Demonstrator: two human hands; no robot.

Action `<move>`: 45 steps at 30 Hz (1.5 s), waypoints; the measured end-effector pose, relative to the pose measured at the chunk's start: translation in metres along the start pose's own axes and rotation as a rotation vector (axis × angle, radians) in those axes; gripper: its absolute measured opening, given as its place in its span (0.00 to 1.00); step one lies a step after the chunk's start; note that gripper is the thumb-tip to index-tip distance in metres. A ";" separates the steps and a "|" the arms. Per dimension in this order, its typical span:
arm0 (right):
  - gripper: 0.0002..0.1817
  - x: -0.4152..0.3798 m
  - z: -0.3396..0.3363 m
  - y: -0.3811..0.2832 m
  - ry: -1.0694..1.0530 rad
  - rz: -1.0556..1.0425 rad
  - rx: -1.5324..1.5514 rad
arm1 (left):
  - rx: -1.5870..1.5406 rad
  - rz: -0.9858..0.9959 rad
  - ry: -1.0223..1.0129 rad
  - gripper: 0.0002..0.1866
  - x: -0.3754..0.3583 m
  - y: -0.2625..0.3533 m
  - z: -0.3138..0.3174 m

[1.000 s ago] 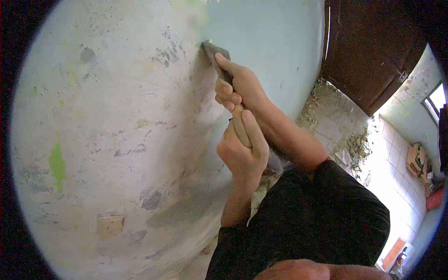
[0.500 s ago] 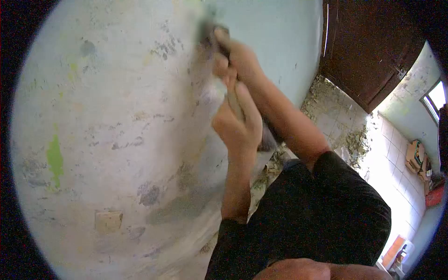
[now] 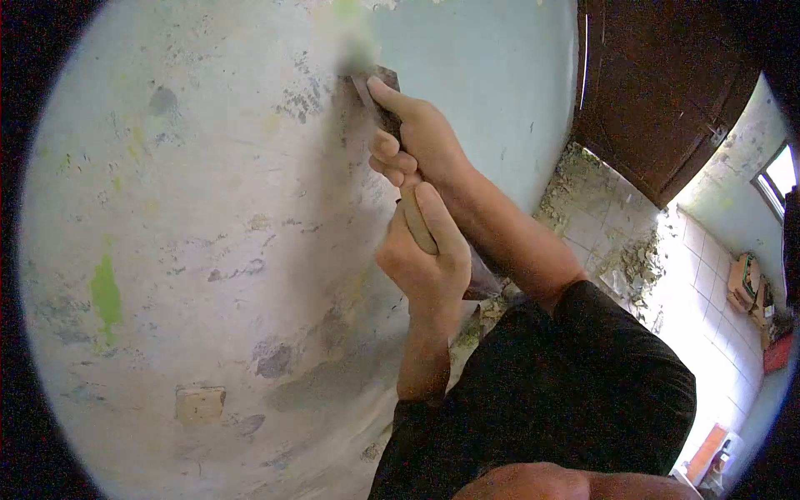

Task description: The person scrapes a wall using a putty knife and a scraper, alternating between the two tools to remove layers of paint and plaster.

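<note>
Both my hands hold a scraper-like tool [image 3: 387, 117] with a dark flat metal head against the wall [image 3: 208, 183]. My right hand [image 3: 421, 129] grips it near the head, thumb laid along the metal and fingers curled below. Just under it, my left hand [image 3: 429, 254] is closed around the pale handle [image 3: 418, 223]. The tool's tip lies where whitish, patchy wall borders smoother pale-green paint [image 3: 475, 75]. A blurred greyish spot hides the surface at the tip, so I cannot make out the exact edge.
A light-coloured wall plate [image 3: 200, 404] sits low on the wall. At the right are a brown door [image 3: 658, 83], crumbled debris [image 3: 637, 262] on the tiled floor [image 3: 704, 279], cardboard boxes [image 3: 746, 283] and a red-orange object [image 3: 707, 448] near the bottom.
The tool head and my right hand have moved slightly down and left in view, and they are less blurred. Both hands keep their grip. The wall has shifted slightly in view.
</note>
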State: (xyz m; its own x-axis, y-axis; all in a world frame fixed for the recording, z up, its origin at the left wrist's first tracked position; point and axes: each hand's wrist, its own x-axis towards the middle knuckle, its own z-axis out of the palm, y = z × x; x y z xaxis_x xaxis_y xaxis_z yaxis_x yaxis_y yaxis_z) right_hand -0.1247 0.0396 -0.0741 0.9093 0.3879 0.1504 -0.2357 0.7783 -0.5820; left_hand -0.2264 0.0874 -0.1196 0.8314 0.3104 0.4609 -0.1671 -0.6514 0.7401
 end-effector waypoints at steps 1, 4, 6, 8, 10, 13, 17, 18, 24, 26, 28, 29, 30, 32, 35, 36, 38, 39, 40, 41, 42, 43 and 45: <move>0.20 0.001 -0.002 0.000 -0.017 0.003 0.028 | 0.026 0.122 0.056 0.19 0.000 0.012 -0.002; 0.19 -0.017 -0.004 0.008 0.010 0.117 -0.066 | -0.012 0.323 0.265 0.19 -0.012 0.000 0.012; 0.18 -0.010 -0.006 0.001 -0.012 0.130 -0.044 | -0.041 0.318 0.247 0.19 0.000 -0.002 0.019; 0.22 0.010 -0.013 -0.009 -0.009 0.010 -0.079 | -0.062 0.272 0.223 0.20 -0.001 0.004 0.021; 0.22 0.015 -0.017 -0.014 -0.098 0.028 -0.001 | -0.015 0.174 0.056 0.23 0.005 0.016 0.019; 0.23 0.005 -0.019 -0.001 0.023 0.034 -0.080 | -0.044 0.253 0.162 0.22 -0.007 -0.005 0.025; 0.23 0.020 -0.014 -0.008 0.025 -0.036 -0.130 | 0.025 0.143 0.082 0.22 0.021 0.016 0.008; 0.23 0.029 -0.011 -0.017 0.015 -0.132 -0.102 | 0.066 -0.041 -0.082 0.23 0.028 0.022 0.003; 0.18 -0.001 0.002 -0.010 0.040 0.040 -0.106 | -0.013 0.356 0.285 0.21 0.001 0.002 0.022; 0.19 0.006 0.001 -0.017 -0.024 0.034 -0.097 | -0.039 0.261 0.230 0.21 0.000 0.009 0.017; 0.21 0.008 0.002 -0.017 -0.020 0.004 -0.123 | 0.006 0.159 0.130 0.21 0.010 0.017 0.011; 0.22 0.009 -0.001 -0.012 -0.031 0.003 -0.085 | 0.003 0.158 0.133 0.21 0.007 0.017 0.012; 0.23 0.007 -0.001 -0.009 -0.040 0.006 -0.043 | 0.001 0.215 0.187 0.20 0.000 0.014 0.013; 0.24 0.003 0.001 -0.011 -0.066 0.043 -0.079 | -0.005 0.301 0.243 0.20 0.006 0.010 0.017; 0.26 0.033 -0.011 -0.012 0.026 -0.141 -0.215 | 0.009 0.194 0.168 0.21 0.021 0.010 0.019; 0.26 0.034 -0.013 -0.015 0.025 -0.135 -0.215 | 0.011 0.188 0.170 0.21 0.022 0.018 0.015; 0.26 0.036 -0.015 -0.031 -0.141 -0.071 -0.023 | 0.112 0.101 0.033 0.22 0.030 0.033 0.012; 0.27 0.030 -0.018 -0.023 -0.076 -0.061 -0.087 | 0.116 0.137 0.066 0.22 0.020 0.031 0.015; 0.27 0.017 -0.022 -0.011 -0.078 -0.068 -0.086 | 0.116 0.145 0.065 0.22 0.006 0.021 0.020; 0.26 0.002 -0.025 -0.002 -0.047 0.027 -0.087 | 0.059 0.227 0.171 0.22 -0.007 0.008 0.028; 0.26 -0.004 -0.027 0.000 -0.013 0.122 -0.084 | 0.002 0.308 0.273 0.21 -0.009 0.006 0.031; 0.26 -0.003 -0.028 -0.002 -0.014 0.107 -0.077 | 0.003 0.323 0.267 0.21 -0.007 0.003 0.032; 0.18 -0.002 -0.028 -0.004 0.077 0.091 -0.064 | 0.023 0.213 0.164 0.20 -0.006 0.002 0.032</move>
State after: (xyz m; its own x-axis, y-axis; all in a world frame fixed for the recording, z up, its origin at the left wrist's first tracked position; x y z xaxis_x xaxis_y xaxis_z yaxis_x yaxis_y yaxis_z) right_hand -0.1158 0.0220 -0.0944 0.9094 0.4145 0.0343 -0.2985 0.7078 -0.6403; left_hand -0.2149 0.0619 -0.1367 0.6819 0.2714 0.6793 -0.3154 -0.7288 0.6077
